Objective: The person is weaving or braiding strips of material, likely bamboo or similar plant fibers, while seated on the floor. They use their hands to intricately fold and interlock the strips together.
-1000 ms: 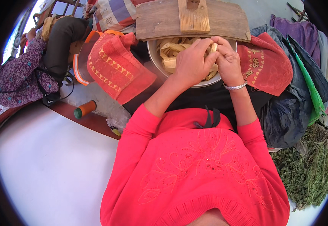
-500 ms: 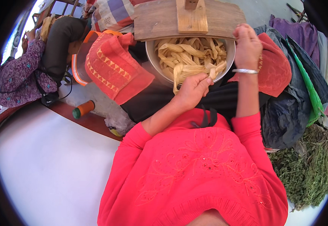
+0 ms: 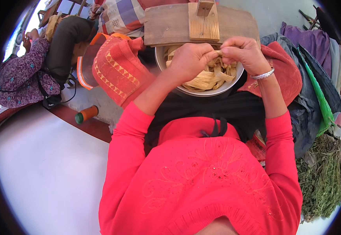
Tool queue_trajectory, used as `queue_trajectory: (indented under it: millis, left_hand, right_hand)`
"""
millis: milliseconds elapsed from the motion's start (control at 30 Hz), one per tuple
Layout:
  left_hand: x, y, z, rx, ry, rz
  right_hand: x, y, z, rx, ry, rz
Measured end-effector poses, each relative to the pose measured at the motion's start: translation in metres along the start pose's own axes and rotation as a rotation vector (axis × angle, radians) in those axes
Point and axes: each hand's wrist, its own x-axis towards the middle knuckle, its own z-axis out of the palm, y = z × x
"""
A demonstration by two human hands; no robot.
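Pinching a pale strip [image 3: 218,53], both hands [image 3: 189,60] [image 3: 247,55], fingertips [image 3: 226,51] closed

Strips [image 3: 202,82] lie in the basin [image 3: 209,93], a board [image 3: 165,26] behind it.

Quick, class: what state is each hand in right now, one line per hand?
Left hand: closed, pinching a pale strip.
Right hand: closed, fingertips pinching the same strip.

Handcraft workspace: wooden board [image 3: 164,25], pale strips [image 3: 202,82]
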Motion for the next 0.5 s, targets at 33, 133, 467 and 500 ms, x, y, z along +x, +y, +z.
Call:
queue_trajectory:
  millis: [33, 133, 467, 500]
  left_hand:
    - [0.005, -0.002, -0.006, -0.104, -0.041, -0.034]
    - [0.021, -0.011, -0.019, -0.231, -0.093, -0.110]
    - [0.062, -0.057, -0.039, -0.411, 0.094, -0.305]
    - [0.064, -0.064, -0.038, -0.420, 0.114, -0.308]
  right_hand:
    - [0.004, 0.002, -0.005, 0.028, 0.007, -0.014]
    - [0.017, 0.006, -0.011, 0.048, 0.095, -0.071]
    - [0.073, 0.029, -0.014, -0.188, 0.331, -0.238]
    - [0.075, 0.034, -0.012, -0.281, 0.371, -0.296]
